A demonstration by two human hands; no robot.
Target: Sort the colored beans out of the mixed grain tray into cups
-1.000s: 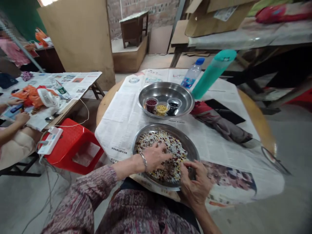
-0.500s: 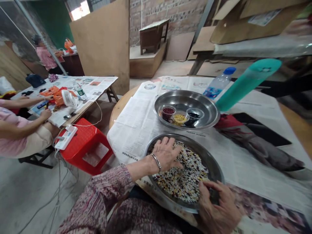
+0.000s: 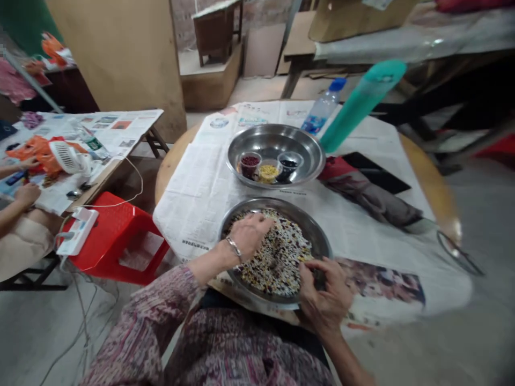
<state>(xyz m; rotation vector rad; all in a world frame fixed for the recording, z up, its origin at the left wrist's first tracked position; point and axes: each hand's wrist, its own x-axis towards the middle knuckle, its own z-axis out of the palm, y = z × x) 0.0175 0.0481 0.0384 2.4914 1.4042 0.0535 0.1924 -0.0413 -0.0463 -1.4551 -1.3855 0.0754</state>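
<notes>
Mixed rice and beans (image 3: 280, 252) in the near steel basin (image 3: 322, 241) lie beneath the curled left hand (image 3: 250, 235) and beside the bent right hand (image 3: 326, 297) at the right rim, though whether either hand pinches any cannot be told.

Your near basin (image 3: 318, 229) and far basin (image 3: 269, 138) are smooth, glossy metal; the cups (image 3: 250, 170) look clear plastic. You have matt newspaper (image 3: 193, 187) over a desk (image 3: 438, 185) of smooth wood, a shiny metal bracelet (image 3: 233, 246), a textured cloth sleeve (image 3: 161, 311).
</notes>
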